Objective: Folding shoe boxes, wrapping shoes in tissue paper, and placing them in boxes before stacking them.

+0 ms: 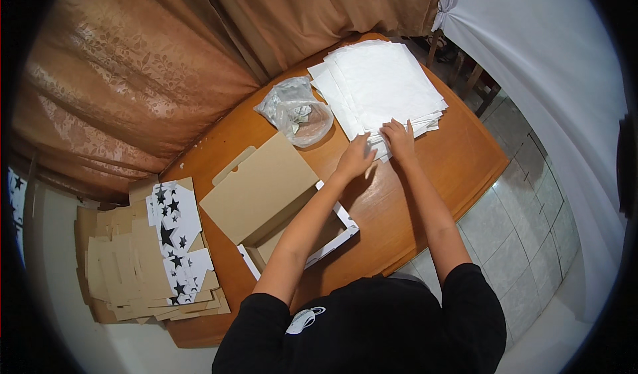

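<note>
Both hands are laid on the near corner of a stack of white sheets (pixel 382 85). The left hand (pixel 355 158) is set at the corner edge with its fingers bent down onto the paper, and the right hand (pixel 399 138) is pressed on top just beside it, fingers fairly flat; whether a single sheet is pinched between fingertips cannot be told. The grip at the corner seems chosen because the sheets are fanned there, so one layer can be separated from the rest.

The stack is kept at the far right of the wooden worktop (pixel 458 161), within arm's reach. Nearer the body, under the left forearm, an opened cardboard box (pixel 266 191) is placed with its plain brown lid turned up and its white rim showing, its inside left free. Beyond it, a crumpled clear plastic bag (pixel 296 111) is set close to the stack. At the far left, flat box blanks with black stars (pixel 173 231) are piled together, well apart from the hands.
</note>
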The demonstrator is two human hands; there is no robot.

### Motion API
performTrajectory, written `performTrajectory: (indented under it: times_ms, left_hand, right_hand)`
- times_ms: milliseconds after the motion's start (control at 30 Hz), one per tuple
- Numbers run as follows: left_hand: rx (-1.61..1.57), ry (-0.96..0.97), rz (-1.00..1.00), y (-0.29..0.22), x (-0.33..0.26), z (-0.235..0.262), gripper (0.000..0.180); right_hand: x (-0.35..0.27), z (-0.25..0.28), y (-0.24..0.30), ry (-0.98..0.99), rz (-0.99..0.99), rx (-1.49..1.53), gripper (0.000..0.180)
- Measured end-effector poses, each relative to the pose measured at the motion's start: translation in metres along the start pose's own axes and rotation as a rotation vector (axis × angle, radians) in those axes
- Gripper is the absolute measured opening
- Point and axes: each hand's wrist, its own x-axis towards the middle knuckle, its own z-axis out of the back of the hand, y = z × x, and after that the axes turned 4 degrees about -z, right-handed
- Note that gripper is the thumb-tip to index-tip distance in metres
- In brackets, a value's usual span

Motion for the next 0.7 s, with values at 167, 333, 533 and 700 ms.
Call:
performTrajectory:
  times_ms: [167, 333, 533, 700]
  left_hand:
    - [-0.719, -0.257, 0.409, 0.010, 0.005, -0.005, 0.038]
    - [-1.125, -0.255, 0.620, -0.001, 0.015, -0.003, 0.035]
    - [-1.420, -0.392, 0.740, 0.004, 0.024, -0.008, 0.046]
    - [-1.267, -0.444, 0.670, -0.020, 0.033, 0.000, 0.067]
  right_hand:
    - [-0.002, 0.003, 0.004, -0.283, 0.169, 0.028, 0.014]
    - [-0.001, 0.005, -0.005, -0.246, 0.142, 0.040, 0.014]
    - [-0.037, 0.029, 0.024, -0.340, 0.088, 0.257, 0.011]
    - [-0.107, 0.057, 0.056, -0.385, 0.135, 0.400, 0.013]
